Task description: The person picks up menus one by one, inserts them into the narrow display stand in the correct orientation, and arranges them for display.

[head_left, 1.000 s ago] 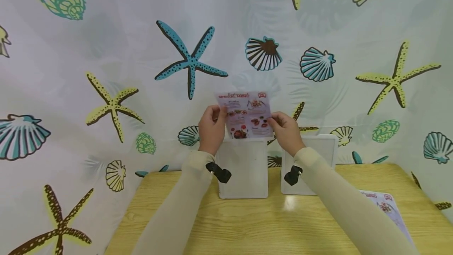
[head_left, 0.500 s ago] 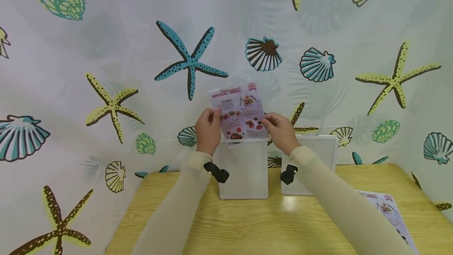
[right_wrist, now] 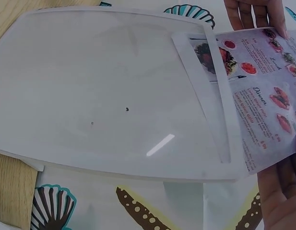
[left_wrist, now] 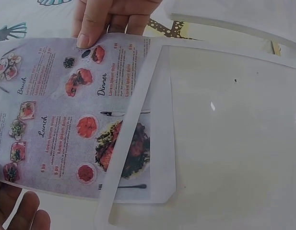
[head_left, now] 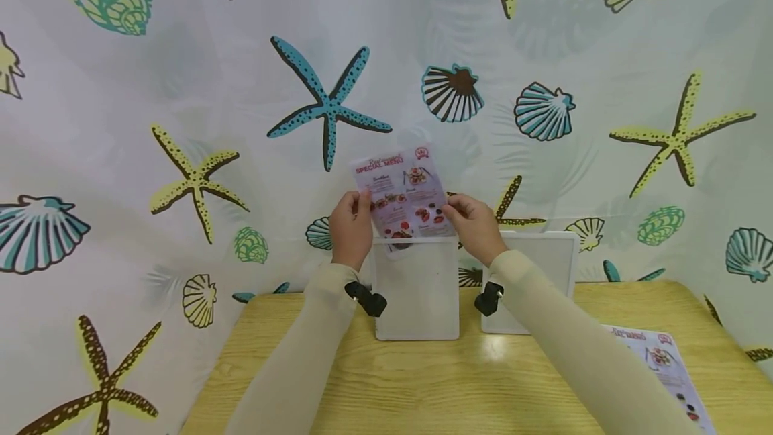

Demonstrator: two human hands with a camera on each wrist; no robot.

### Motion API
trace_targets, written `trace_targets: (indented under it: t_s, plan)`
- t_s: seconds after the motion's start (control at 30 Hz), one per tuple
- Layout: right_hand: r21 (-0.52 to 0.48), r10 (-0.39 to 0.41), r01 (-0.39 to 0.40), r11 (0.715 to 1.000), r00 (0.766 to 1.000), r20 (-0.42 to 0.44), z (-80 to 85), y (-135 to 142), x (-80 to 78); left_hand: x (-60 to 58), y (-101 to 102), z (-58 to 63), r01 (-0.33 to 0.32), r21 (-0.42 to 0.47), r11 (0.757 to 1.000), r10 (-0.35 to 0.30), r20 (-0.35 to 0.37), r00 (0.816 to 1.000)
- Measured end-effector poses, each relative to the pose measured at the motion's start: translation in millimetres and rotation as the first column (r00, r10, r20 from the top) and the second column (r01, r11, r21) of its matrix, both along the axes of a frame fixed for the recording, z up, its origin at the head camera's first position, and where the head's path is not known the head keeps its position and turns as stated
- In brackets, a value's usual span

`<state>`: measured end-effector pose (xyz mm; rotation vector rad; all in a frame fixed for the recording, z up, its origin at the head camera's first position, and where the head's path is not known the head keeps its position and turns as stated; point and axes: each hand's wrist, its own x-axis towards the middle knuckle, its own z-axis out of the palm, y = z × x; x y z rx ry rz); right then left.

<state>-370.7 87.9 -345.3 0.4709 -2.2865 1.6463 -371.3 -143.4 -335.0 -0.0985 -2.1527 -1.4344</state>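
A printed menu sheet is tilted to the left in the head view. Its lower end sits behind the clear front of a white-edged sign holder. In the left wrist view the inserted corner of the menu lies askew behind the holder's rim. My left hand pinches the sheet's left edge, thumb in front. My right hand pinches the right edge. The right wrist view has the left hand at the top and the right hand at the lower right.
A second white sign holder stands on the right, partly behind the right arm. Another menu sheet lies on the wooden table at the right. A curtain with shells and starfish hangs behind the table.
The menu has swung from nearly upright to a leftward tilt. Its lower edge has gone down from the holder's top into it. Both hands have shifted slightly left.
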Motion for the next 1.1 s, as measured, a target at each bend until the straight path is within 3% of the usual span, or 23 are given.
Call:
trace_targets:
  t_s: [0.7, 1.1]
  plan:
    - [0.069, 0.047, -0.047, 0.997, 0.999, 0.005, -3.8, -8.7, -2.7, 1.5, -15.1, -9.9, -0.031, -0.035, 0.999, 0.031, 0.001, 1.0]
    - [0.184, -0.014, 0.007, 0.983, 0.999, 0.034, -11.8, -2.9, 3.0, 3.4, -12.2, -17.4, -0.003, -0.05, 0.999, 0.002, -0.004, 1.0]
